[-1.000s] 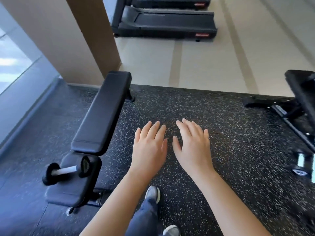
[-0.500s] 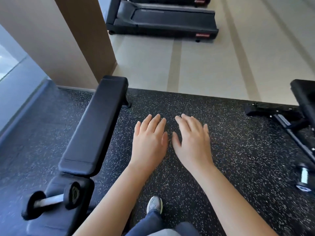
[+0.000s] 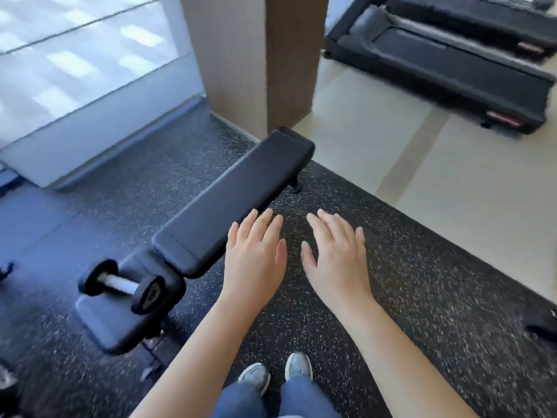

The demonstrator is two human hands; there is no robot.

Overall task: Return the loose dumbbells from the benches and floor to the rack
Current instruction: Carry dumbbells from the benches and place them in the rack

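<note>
The step in hand looked like the approach. Both grips, left hand [image 3: 254,260] and right hand [image 3: 334,257], hovered flat, wide and empty. The dumbbell [image 3: 122,286] lay on the counter [image 3: 229,188] seat, left of them; next, a leftward reach to its handle.

Both bare forearms reach forward from the bottom of the view, palms turned down. The left hand [image 3: 255,257] and right hand [image 3: 335,257] float side by side, close but apart, fingers extended and slightly spread, holding nothing. Below them, two legs in blue trousers end in grey shoes.
</note>
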